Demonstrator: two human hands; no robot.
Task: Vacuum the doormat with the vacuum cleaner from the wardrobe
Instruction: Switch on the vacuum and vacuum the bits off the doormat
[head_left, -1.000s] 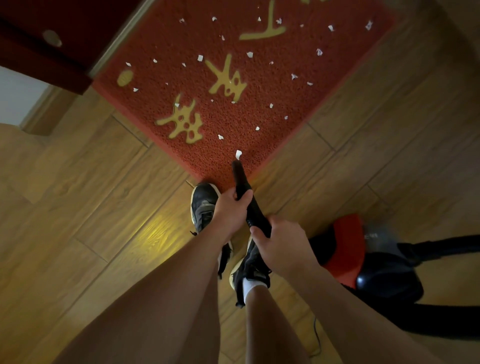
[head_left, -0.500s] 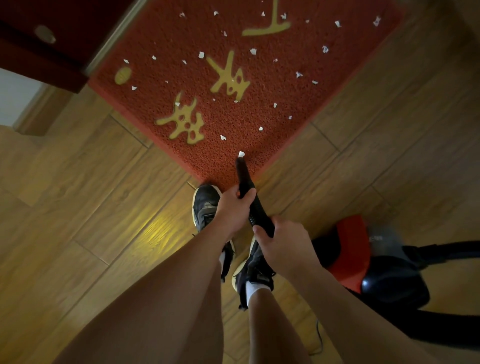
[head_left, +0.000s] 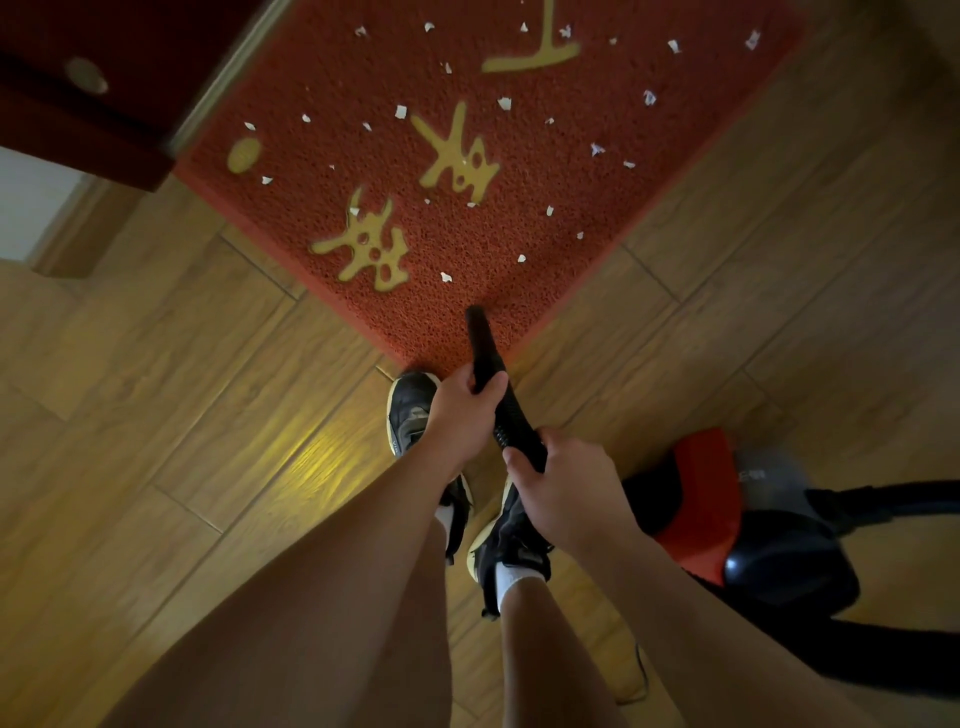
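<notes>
Head view: left hand and right hand both grip the black wand, left ahead. Its tip is at the red doormat near corner, amid white scraps. Vacuum sits on floor, right of the feet.

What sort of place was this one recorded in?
Most likely a home entryway: a red doormat with gold characters lies on wood-look floor beside what looks like a dark red door, and a canister vacuum cleaner sits by the person's feet.
</notes>
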